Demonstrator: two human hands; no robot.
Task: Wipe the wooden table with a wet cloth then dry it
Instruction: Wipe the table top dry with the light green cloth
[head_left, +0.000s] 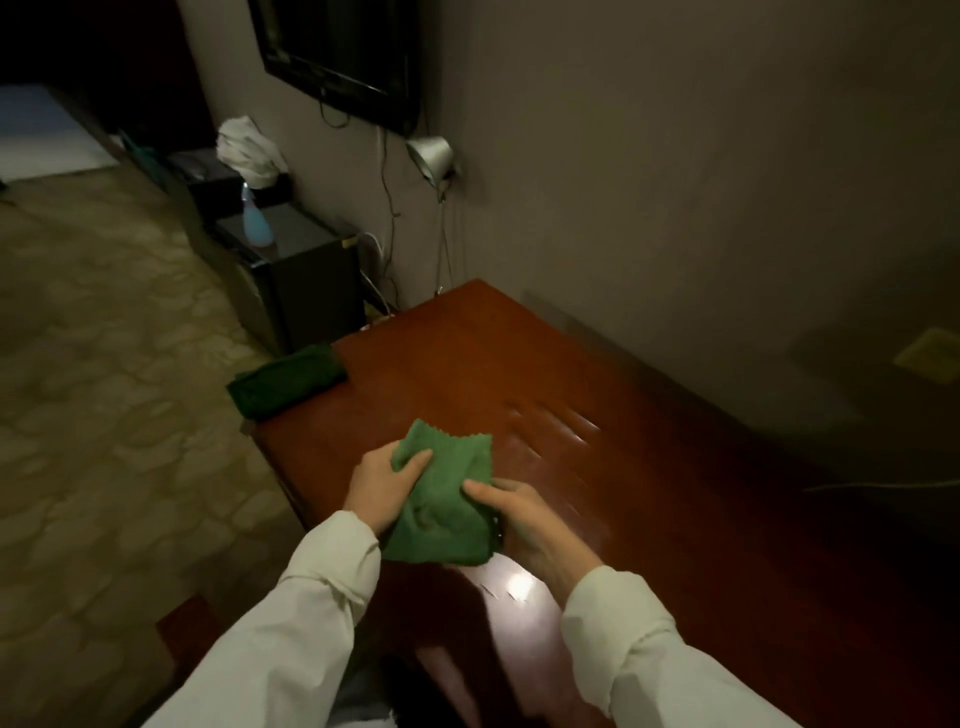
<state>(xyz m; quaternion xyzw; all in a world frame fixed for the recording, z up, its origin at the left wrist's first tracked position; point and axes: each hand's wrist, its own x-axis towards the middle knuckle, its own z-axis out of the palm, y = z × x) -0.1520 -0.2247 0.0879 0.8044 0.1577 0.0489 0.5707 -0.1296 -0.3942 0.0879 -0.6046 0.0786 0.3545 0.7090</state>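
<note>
Both hands are closed on one green cloth (444, 499), held just above the near part of the wooden table (649, 441). The left hand (382, 486) pinches its left edge with the thumb laid across the top, and the right hand (524, 517) grips the right side, fingers curled underneath. The cloth bunches between them, its long axis running from the near end by the wrists to the zigzag edge pointing away from the person. Whether it touches the wood cannot be told; it looks lifted or barely resting.

What the next move turns on is where the bare tabletop lies from this grip: most of it stretches ahead and to the right, toward the wall (675, 182). The right hand is nearer that stretch, so it seems the likelier one to carry a wiping stroke, though both hands could press down together. Faint streaks (556, 423) glint on the wood just beyond the cloth to the right, which may be moisture.

Farther off, ahead and to the left of the grip, a second, darker green cloth (288, 382) lies folded on the table's far left corner, partly overhanging the edge. The left hand is nearer to it.

Whether the held cloth is wet or dry cannot be judged.
</note>
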